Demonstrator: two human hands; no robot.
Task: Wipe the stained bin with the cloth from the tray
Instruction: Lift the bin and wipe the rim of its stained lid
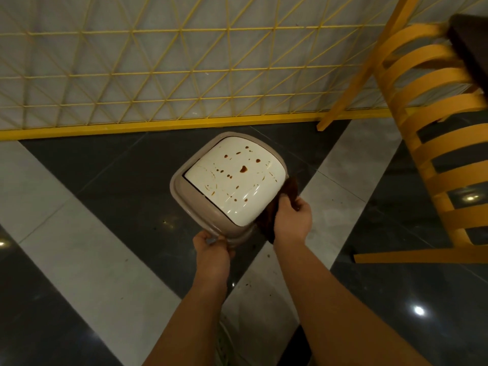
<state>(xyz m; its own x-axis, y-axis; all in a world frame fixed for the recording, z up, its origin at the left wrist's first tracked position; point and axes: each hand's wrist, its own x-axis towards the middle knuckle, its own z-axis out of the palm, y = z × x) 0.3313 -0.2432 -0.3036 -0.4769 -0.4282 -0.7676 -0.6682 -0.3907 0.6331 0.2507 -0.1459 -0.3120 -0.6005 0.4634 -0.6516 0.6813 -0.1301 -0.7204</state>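
Right hand [291,220] clutches soft brown cloth [290,190] against bin [182,192] side; left hand [212,249] grips near rim. Bin likely light, slick; brace there.

Both bare forearms reach forward and down from the bottom edge of the view, the 2 of them converging toward the middle. The left hand [212,250] sits lower and nearer the body, back of the hand up, its fingers curled over the near rim of the bin [195,207] and gripping it. The right hand [291,220] is farther forward and just to the right of the left, back of the hand toward the camera, wrist roughly straight with the forearm. Its fingers are bent and pinch the dark brown cloth [290,190] against the bin's right side.
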